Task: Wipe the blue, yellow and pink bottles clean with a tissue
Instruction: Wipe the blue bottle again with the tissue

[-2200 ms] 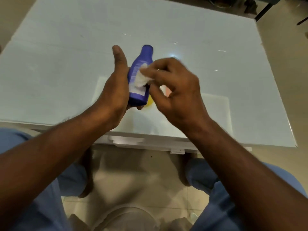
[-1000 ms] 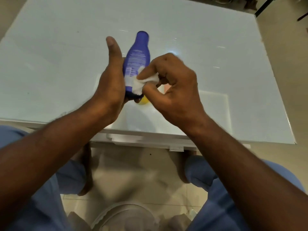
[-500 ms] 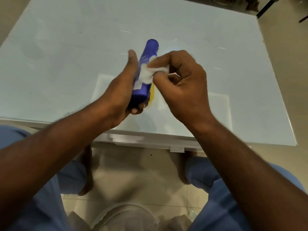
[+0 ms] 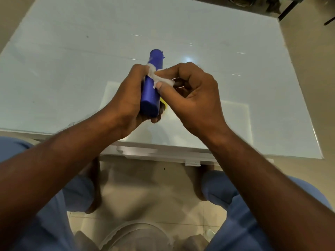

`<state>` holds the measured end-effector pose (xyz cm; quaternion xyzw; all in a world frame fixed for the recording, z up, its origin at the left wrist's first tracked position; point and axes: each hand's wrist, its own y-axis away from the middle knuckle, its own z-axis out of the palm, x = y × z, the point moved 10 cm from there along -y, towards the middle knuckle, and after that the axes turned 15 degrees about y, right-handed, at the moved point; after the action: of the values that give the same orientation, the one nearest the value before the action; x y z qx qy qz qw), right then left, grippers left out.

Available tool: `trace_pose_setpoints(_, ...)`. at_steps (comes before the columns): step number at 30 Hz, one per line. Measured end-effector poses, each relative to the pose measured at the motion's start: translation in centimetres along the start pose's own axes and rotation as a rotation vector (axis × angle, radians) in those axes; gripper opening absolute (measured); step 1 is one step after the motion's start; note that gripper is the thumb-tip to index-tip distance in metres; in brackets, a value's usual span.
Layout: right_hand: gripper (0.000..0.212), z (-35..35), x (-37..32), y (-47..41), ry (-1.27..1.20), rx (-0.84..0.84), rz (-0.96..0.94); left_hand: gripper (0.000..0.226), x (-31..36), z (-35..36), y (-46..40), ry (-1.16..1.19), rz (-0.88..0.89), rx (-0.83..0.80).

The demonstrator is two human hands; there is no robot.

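Above the near edge of the glass table (image 4: 54, 73), seen from the head camera, the left hand (image 4: 126, 102) grips the blue bottle (image 4: 151, 91), its cap pointing far. The right hand (image 4: 192, 98) pinches a tissue (image 4: 159, 79) against the bottle's upper body. A sliver of the yellow bottle (image 4: 163, 104) shows behind; pink is hidden. Wiping the blue one seems under way; next likely means turning it to reach unwiped sides.

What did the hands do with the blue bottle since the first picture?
The left hand turned the blue plastic bottle, so its label faces away. The right hand slid the white tissue up towards the cap. Both hands keep their hold above the white table.
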<state>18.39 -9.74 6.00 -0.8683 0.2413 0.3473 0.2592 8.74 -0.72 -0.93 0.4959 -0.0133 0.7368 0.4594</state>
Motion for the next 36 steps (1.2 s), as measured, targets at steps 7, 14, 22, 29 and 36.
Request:
trace_pose_setpoints(7, 0.015, -1.3, 1.3, -0.7, 0.088, 0.084, 0.058, 0.035, -1.4, 1.2, 0.4, -0.108, 0.003, -0.054)
trace_pose_setpoints(14, 0.008, 0.1, 0.9, -0.2, 0.028, -0.009, 0.057, 0.030, 2.0, -1.0, -0.6, 0.038, 0.157, 0.094)
trace_pose_setpoints(22, 0.007, -0.2, -0.1, -0.6, 0.101, -0.146, -0.055, 0.034, 4.0, -3.3, -2.1, -0.185, 0.164, 0.192)
trace_pose_setpoints(29, 0.009, -6.8, 5.6, -2.0, -0.034, 0.093, 0.272, 0.036, 6.9, -6.0, -3.8, -0.679, 0.187, 0.269)
trace_pose_setpoints(36, 0.026, -4.2, 7.7, -0.7, 0.551, -0.276, 0.321, 0.048, 6.5, -7.0, -4.8, -1.192, 0.241, 0.273)
